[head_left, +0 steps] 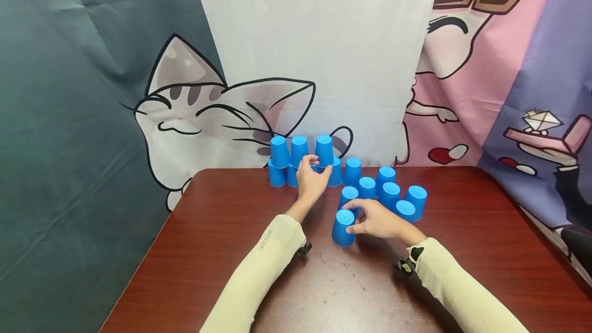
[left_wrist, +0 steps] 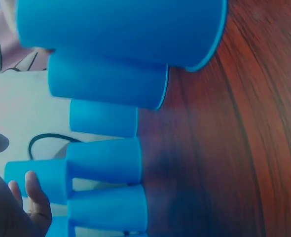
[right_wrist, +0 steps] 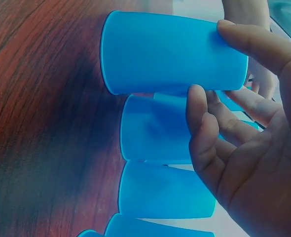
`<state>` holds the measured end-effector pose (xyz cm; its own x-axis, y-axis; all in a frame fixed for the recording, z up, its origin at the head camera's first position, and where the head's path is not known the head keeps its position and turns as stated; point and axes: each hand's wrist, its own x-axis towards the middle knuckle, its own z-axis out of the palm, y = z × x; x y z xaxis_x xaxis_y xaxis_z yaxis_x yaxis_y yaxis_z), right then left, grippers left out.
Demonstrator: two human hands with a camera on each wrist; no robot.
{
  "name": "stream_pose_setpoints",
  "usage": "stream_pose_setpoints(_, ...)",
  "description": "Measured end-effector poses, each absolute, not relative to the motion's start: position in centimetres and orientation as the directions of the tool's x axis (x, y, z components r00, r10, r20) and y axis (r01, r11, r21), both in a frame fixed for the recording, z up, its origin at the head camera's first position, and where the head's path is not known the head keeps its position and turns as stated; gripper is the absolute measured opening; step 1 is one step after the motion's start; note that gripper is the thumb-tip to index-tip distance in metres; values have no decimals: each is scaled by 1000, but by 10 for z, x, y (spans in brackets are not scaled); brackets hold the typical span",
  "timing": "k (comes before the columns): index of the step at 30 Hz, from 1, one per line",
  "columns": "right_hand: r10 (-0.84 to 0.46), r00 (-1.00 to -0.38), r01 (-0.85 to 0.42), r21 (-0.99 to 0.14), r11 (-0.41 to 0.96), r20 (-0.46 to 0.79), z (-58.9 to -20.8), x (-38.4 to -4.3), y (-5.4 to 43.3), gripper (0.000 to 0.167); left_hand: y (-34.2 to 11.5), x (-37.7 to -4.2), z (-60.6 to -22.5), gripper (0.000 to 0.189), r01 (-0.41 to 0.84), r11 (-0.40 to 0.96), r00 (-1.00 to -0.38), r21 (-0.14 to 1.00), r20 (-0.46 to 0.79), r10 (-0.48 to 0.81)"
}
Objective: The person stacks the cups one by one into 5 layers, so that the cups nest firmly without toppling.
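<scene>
The table [head_left: 222, 271] has a reddish-brown top with dark, streaked grain, a glossy finish and rounded far corners. Light reflects from its near section, where a few small dark marks are visible. A cloth backdrop [head_left: 319, 30] covers the area behind the table. Its panels are grey-green at left, white at centre, and pink and purple at right. A cat [head_left: 185, 127] with shut eyes is printed on it in black outline; further cartoon prints at right are cut off by the picture edge.

The front cup [head_left: 341, 233] is plain blue and smooth, and tapers toward its closed end. It is inverted: closed end up, thin lip down. Location: near the middle of the table, nearest to the wearer. Whether its lip touches the table cannot be told.

The right hand [head_left: 375, 219] grasps the front cup near its closed end, thumb on one side and fingers on the other. The left hand [head_left: 312, 181] is released, thumb and fingers spread, just beside the end cup [head_left: 324, 148]. Contact there cannot be confirmed.

The end cup is the rightmost of three in the upper row [head_left: 279, 153], which stands on the lower row [head_left: 277, 174] at the far edge. More inverted blue cups, the side group [head_left: 416, 202], stand on the table to the right. Both sleeves [head_left: 259, 266] are pale cream.
</scene>
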<state>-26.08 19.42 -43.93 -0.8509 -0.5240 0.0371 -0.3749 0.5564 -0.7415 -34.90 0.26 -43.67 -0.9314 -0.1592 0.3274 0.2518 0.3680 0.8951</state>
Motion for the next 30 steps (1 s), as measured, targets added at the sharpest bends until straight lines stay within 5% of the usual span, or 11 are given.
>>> stream_pose_setpoints(7,-514,-857,-358,-748,559,25,-441,-259,194,55,-35,-345,-424,34,331,373,-892,867,417,-176)
stream_pose_setpoints(14,-524,-851,-369,-748,551,34,-440,-260,194,55,-66,-357,-427,37,248,363,-869,898,372,-327)
stream_pose_setpoints(30,-547,-834,-393,-773,499,71,-420,-264,201,51,-92,-347,-446,43,182,311,-913,933,278,-298)
